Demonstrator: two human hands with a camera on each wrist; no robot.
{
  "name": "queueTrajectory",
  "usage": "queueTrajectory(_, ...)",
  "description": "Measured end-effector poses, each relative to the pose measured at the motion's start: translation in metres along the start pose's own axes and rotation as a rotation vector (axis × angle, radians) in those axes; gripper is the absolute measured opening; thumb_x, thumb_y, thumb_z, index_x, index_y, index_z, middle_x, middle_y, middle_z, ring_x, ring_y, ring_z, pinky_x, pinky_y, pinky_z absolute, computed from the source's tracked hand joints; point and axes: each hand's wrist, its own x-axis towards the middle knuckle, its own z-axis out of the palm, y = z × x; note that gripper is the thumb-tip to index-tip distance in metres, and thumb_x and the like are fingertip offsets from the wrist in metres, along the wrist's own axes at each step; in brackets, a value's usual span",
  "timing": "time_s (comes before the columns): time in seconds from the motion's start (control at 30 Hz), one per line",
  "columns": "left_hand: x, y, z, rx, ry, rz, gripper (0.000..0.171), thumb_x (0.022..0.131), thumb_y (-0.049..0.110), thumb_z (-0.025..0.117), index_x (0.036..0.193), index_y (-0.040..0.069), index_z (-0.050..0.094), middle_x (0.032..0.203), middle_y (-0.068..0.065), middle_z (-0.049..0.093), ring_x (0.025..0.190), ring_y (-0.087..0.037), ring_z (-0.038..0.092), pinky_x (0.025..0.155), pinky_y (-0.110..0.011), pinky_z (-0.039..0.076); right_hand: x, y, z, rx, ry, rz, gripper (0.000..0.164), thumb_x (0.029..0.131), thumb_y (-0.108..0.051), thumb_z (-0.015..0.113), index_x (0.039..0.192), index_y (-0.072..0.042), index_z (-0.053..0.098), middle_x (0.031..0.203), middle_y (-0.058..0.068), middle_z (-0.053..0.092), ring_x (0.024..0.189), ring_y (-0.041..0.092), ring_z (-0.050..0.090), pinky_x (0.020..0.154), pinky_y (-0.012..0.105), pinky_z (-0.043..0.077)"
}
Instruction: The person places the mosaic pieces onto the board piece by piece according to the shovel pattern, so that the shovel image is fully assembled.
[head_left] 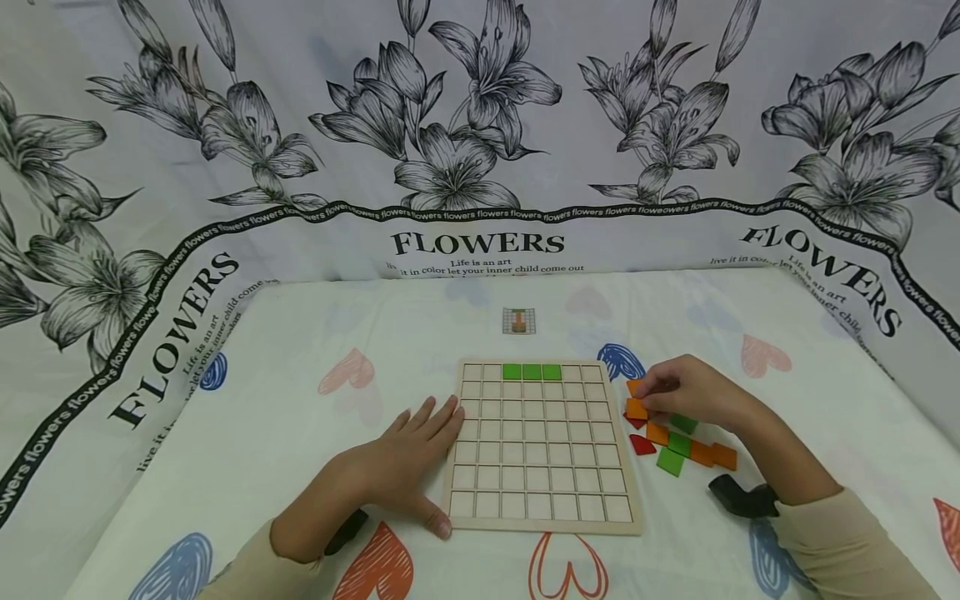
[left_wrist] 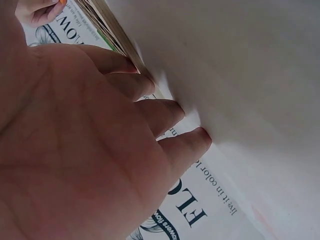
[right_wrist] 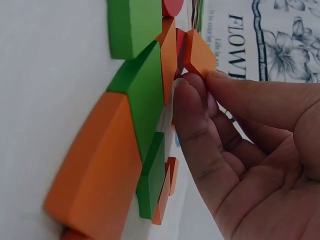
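A square wooden grid board lies on the cloth, with three green square tiles side by side in its far row. My left hand rests at the board's left side, its spread fingers touching the edge; the left wrist view shows the fingertips along that edge. Right of the board, my right hand pinches an orange square tile between thumb and fingers, tilted above the pile. Beneath and beside this hand lie loose green tiles, orange tiles and red pieces, some overlapping.
A small picture card lies behind the board. White cloth with printed hearts covers the surface, and a flower-printed curtain stands behind and at both sides. A black device sits at my right wrist.
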Motion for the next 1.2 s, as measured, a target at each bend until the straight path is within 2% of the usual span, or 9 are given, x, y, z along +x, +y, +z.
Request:
queueTrajectory(0.37, 0.001, 0.004, 0.001, 0.011, 0.01, -0.057, 0.123, 0.076, 0.073, 0.07, 0.162, 0.009, 0.01, 0.168, -0.008, 0.0, 0.152, -0.033, -0.005, 0.118, -0.057, 0.007, 0.002, -0.002, 0.001, -0.001, -0.005, -0.002, 0.007, 0.092, -0.003, 0.07, 0.097, 0.0, 0.073, 0.081, 0.006, 0.069, 0.071, 0.024, 0.064, 0.068, 0.033, 0.057)
queueTrajectory(0.97, 0.002, 0.002, 0.003, -0.002, 0.015, -0.047, 0.122, 0.077, 0.074, 0.069, 0.162, 0.008, 0.01, 0.168, -0.007, 0.0, 0.152, -0.033, -0.006, 0.118, -0.056, 0.005, 0.01, -0.008, 0.006, 0.01, -0.016, 0.018, 0.009, 0.093, -0.001, 0.068, 0.1, 0.001, 0.073, 0.088, 0.008, 0.071, 0.076, 0.023, 0.069, 0.074, 0.035, 0.058)
queueTrajectory(1.2, 0.003, 0.003, 0.003, -0.004, 0.012, -0.056, 0.115, 0.081, 0.068, 0.068, 0.162, 0.009, 0.012, 0.168, -0.007, 0.002, 0.152, -0.032, -0.004, 0.117, -0.057, 0.008, 0.014, -0.008, 0.009, 0.028, -0.035, 0.007, 0.01, 0.093, -0.001, 0.067, 0.101, 0.002, 0.072, 0.086, 0.008, 0.069, 0.076, 0.024, 0.067, 0.074, 0.036, 0.058)
